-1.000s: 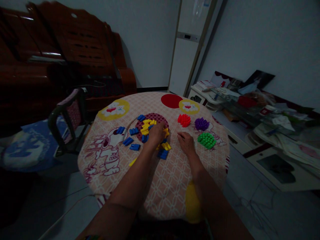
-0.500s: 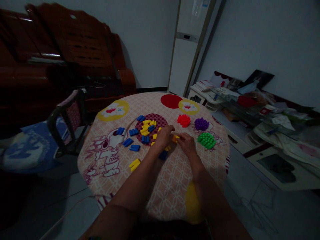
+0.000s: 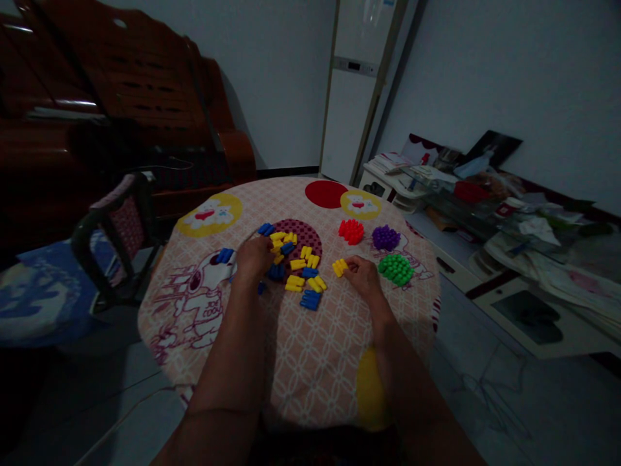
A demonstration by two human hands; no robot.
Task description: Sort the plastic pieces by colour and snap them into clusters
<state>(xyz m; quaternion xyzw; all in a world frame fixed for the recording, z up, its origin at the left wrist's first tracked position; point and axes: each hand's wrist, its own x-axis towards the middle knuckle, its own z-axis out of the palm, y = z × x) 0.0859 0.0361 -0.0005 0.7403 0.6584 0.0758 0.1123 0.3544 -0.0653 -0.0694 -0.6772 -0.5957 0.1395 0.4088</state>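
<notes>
Seen from behind, my left hand (image 3: pixel 255 260) is over the left side of the scattered toy pieces, next to yellow building blocks (image 3: pixel 284 239) and a blue building block (image 3: pixel 288 248); its fingertips are mostly hidden. With thumb and fingers, my right hand (image 3: pixel 363 275) pinches a joined yellow building block (image 3: pixel 339 267) with short prongs, just over the cloth. Between the hands lie more yellow blocks (image 3: pixel 295 283) and a pronged blue block (image 3: pixel 310 299). Farther right sit red pieces (image 3: pixel 350 232), purple pieces (image 3: pixel 386 238) and green pieces (image 3: pixel 396 269), each grouped by colour.
A patterned cloth (image 3: pixel 310 362) covers the round table. A dark-framed chair (image 3: pixel 116 233) stands at the left, with a wooden sofa (image 3: pixel 145 84) behind. On the right runs a cluttered low cabinet (image 3: pixel 466 194); a tall white appliance (image 3: pixel 347 116) stands at the back.
My left hand has moved left, away from my right hand, to the blue and yellow blocks. My right hand keeps hold of the yellow block. The view has shifted slightly.
</notes>
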